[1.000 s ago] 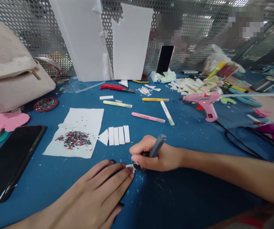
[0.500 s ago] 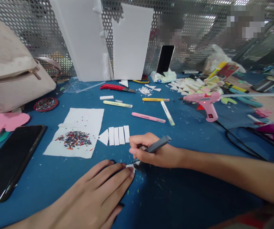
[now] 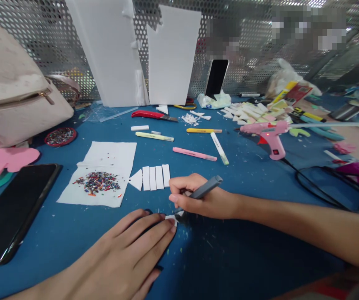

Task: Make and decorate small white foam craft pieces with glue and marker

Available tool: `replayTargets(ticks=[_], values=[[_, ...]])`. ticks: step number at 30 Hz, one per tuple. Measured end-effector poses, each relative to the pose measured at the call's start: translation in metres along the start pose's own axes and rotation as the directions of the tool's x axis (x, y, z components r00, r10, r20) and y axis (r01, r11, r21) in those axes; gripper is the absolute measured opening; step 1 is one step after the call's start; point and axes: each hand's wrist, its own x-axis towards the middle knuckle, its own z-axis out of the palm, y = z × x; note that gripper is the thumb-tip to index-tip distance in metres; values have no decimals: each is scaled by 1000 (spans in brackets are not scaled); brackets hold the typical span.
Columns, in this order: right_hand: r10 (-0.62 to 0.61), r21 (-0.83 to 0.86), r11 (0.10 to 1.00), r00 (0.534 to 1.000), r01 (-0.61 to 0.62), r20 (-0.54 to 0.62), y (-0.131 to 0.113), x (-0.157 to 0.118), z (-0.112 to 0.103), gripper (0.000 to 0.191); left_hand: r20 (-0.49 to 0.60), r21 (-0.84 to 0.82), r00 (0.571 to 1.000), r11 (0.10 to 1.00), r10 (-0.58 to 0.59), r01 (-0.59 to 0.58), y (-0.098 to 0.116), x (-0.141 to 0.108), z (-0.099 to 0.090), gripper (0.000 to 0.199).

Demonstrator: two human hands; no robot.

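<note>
Since a second earlier, the grey pen (image 3: 206,187) had tipped to a lower, rightward slant, and the right hand (image 3: 206,198) pinching it had shifted slightly farther from the near edge. The left hand (image 3: 135,246) lay flat, fingers extended side by side, tips on a small white piece (image 3: 171,218) just left of the right hand, on the near side of the white strips (image 3: 156,178).

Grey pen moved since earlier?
Yes. The grey pen leans further right: its top, once short of the right end of the pink highlighter, now passes it.
</note>
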Motion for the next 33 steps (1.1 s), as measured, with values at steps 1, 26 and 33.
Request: replayTargets(ticks=[1,26,33], values=[[1,-6,1000,1000,-1,8,0,0,0,35,2,-4,1000,1000,-2,2,0,0,0,38],[-27,-44,999,1000,27,7,1,0,0,40,-16,18,1000,1000,23,-23,0,0,-2,37],[31,-51,998,999,-31,-8,1,1,1,39,8,31,1000,999,18,-19,0,-1,-4,41]])
